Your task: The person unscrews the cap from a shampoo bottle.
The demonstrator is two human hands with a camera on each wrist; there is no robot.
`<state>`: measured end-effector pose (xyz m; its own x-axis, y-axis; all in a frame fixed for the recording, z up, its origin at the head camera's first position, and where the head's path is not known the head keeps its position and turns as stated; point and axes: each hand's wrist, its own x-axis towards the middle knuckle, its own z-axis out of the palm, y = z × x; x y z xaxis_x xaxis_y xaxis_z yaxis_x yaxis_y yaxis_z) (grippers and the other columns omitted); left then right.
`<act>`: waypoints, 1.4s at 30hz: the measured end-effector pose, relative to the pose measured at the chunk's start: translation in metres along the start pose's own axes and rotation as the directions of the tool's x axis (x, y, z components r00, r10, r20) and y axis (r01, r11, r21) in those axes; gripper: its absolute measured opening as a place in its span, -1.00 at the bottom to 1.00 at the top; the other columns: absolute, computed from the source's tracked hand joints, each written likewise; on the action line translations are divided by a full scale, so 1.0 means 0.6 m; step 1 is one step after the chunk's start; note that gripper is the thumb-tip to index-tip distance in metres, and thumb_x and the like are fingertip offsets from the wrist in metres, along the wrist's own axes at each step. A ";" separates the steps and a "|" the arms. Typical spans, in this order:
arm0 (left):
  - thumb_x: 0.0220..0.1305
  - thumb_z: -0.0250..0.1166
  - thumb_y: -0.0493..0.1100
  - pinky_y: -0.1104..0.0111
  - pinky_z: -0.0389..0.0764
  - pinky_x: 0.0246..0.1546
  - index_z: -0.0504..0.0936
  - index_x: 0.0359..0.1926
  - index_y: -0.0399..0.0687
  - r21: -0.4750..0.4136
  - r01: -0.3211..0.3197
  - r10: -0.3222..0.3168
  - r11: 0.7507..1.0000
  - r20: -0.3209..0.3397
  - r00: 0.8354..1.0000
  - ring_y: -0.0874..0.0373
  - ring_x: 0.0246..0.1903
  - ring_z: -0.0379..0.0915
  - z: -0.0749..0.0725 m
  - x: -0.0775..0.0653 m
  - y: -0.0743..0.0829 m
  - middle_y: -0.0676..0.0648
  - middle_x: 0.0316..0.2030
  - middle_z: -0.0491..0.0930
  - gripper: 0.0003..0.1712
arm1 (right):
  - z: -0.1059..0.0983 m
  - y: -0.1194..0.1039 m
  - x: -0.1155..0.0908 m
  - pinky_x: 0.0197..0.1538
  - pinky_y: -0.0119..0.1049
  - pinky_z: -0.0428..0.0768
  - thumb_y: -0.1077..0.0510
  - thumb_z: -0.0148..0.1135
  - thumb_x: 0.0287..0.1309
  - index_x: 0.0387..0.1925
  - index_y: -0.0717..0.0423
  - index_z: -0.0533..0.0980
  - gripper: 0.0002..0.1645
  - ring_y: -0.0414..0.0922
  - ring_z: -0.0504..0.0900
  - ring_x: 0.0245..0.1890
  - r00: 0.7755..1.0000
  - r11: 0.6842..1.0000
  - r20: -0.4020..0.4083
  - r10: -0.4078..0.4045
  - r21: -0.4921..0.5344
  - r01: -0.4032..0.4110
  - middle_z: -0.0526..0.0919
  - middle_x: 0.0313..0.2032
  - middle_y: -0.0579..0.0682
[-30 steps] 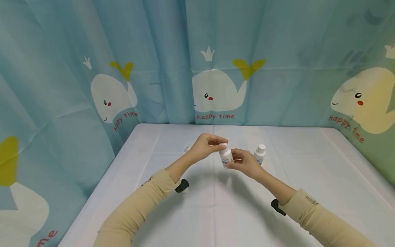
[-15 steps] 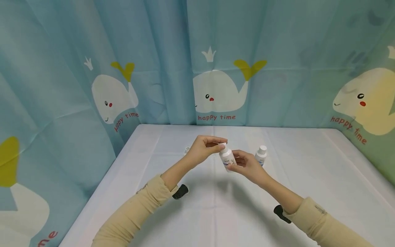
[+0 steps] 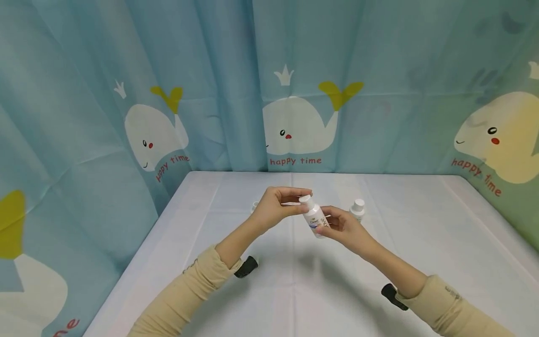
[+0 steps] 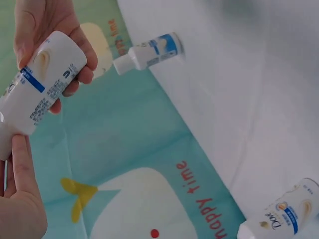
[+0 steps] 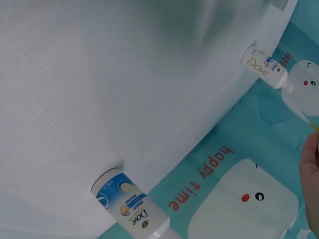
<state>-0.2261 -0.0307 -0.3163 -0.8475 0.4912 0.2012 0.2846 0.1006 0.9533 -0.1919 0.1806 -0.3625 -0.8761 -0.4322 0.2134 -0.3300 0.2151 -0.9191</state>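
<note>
In the head view a white Dove bottle (image 3: pixel 316 221) is raised above the table, tilted with its top toward the left. My right hand (image 3: pixel 346 230) grips its body, thumb in front and fingers behind. At the upper end my left hand (image 3: pixel 275 206) pinches the white cap (image 3: pixel 307 201) between thumb and fingers. The left wrist view shows the same bottle (image 4: pixel 47 82) close up, with printed text and a blue band. Only a little of my right hand (image 5: pixel 310 181) enters the right wrist view, at its edge.
A capped Dove bottle (image 3: pixel 357 209) stands behind my right hand. Another small bottle (image 3: pixel 254 205), its top ring looking uncapped, is mostly hidden behind my left hand. They stand on a white-covered table (image 3: pixel 269 299), with a blue whale-print curtain (image 3: pixel 227 84) along the far edge.
The held bottle has tilted further and its lower end has shifted right and down with my right hand. My left hand stays at the cap, its forearm slightly lower.
</note>
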 end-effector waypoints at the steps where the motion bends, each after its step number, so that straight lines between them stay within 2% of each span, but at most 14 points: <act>1: 0.14 0.33 -0.34 0.31 0.65 -0.08 0.61 0.03 -0.26 -0.003 -0.001 0.001 1.000 0.000 1.000 0.12 -0.08 0.59 0.000 -0.001 0.001 -0.20 0.05 0.60 -0.61 | 0.000 -0.001 0.000 -0.09 -0.36 0.65 0.25 0.22 0.19 0.12 0.38 0.36 -0.50 -0.23 0.63 -0.17 1.000 1.000 0.006 -0.004 0.009 0.004 0.51 -0.04 0.33; 13: 0.11 0.33 -0.37 0.32 0.66 -0.14 0.61 0.00 -0.31 0.006 -0.054 0.054 0.999 -0.014 0.998 0.21 -0.20 0.60 0.000 0.004 0.013 -0.24 0.00 0.61 -0.63 | -0.004 -0.016 -0.004 -0.08 -0.40 0.63 0.25 0.17 0.23 0.15 0.42 0.34 -0.50 -0.31 0.61 -0.16 0.999 0.999 0.010 -0.032 0.003 0.032 0.50 0.00 0.33; 20: 0.06 0.35 -0.42 0.27 0.67 -0.15 0.60 -0.02 -0.38 -0.018 -0.092 0.092 0.996 0.046 0.995 0.22 -0.19 0.59 -0.008 0.005 0.021 -0.30 -0.03 0.61 -0.61 | -0.010 -0.026 -0.012 -0.02 -0.42 0.59 0.23 0.09 0.30 0.22 0.37 0.29 -0.49 -0.32 0.57 -0.07 0.997 0.998 0.061 -0.055 -0.021 0.057 0.51 0.04 -0.05; 25: 0.07 0.32 -0.47 0.24 0.67 -0.12 0.57 0.00 -0.43 -0.089 -0.125 0.132 0.988 0.078 0.988 0.21 -0.16 0.61 -0.015 0.007 0.021 -0.34 0.00 0.58 -0.60 | -0.013 -0.032 -0.012 0.00 -0.43 0.57 0.20 0.04 0.34 0.23 0.41 0.26 -0.48 -0.33 0.56 -0.05 0.992 0.996 0.099 -0.083 -0.017 0.085 0.52 0.03 -0.10; 30: 0.09 0.30 -0.48 0.21 0.64 -0.06 0.51 -0.03 -0.57 -0.185 -0.181 0.215 0.966 0.181 0.960 0.19 -0.13 0.60 -0.020 0.011 0.017 -0.43 0.01 0.54 -0.61 | -0.018 -0.036 -0.013 0.02 -0.44 0.56 0.21 0.03 0.35 0.24 0.43 0.24 -0.47 -0.33 0.56 -0.03 0.987 0.997 0.144 -0.075 0.016 0.073 0.52 0.02 -0.23; 35: 0.08 0.36 -0.35 0.24 0.63 -0.04 0.47 -0.03 -0.60 -0.251 -0.168 0.239 0.953 0.284 0.929 0.23 -0.06 0.59 -0.026 0.017 0.013 -0.25 0.00 0.62 -0.52 | -0.023 -0.038 -0.018 0.06 -0.46 0.54 0.22 -0.03 0.38 0.26 0.47 0.19 -0.46 -0.34 0.56 0.00 0.975 0.996 0.214 -0.065 0.068 0.052 0.53 0.02 -0.38; 39: 0.08 0.37 -0.36 0.23 0.64 -0.07 0.44 -0.04 -0.63 -0.287 -0.176 0.267 0.942 0.319 0.909 0.21 -0.08 0.60 -0.029 0.023 0.014 -0.09 -0.04 0.67 -0.52 | -0.028 -0.041 -0.017 0.09 -0.44 0.52 0.24 -0.09 0.40 0.26 0.48 0.18 -0.48 -0.31 0.55 0.03 0.958 0.993 0.270 -0.091 0.097 0.067 0.55 0.04 -0.34; 42: 0.07 0.37 -0.37 0.21 0.64 -0.07 0.48 -0.07 -0.58 -0.321 -0.187 0.292 0.928 0.320 0.901 0.19 -0.09 0.61 -0.029 0.026 0.016 -0.07 -0.06 0.68 -0.56 | -0.032 -0.044 -0.013 0.11 -0.45 0.50 0.23 -0.13 0.42 0.27 0.48 0.16 -0.48 -0.30 0.55 0.05 0.950 0.992 0.297 -0.102 0.107 0.073 0.56 0.05 -0.33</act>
<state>-0.2446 -0.0372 -0.2997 -0.5372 0.7490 0.3878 0.2786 -0.2765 0.9198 -0.1830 0.1950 -0.3335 -0.6942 -0.6920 0.1981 -0.3535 0.0880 -0.9313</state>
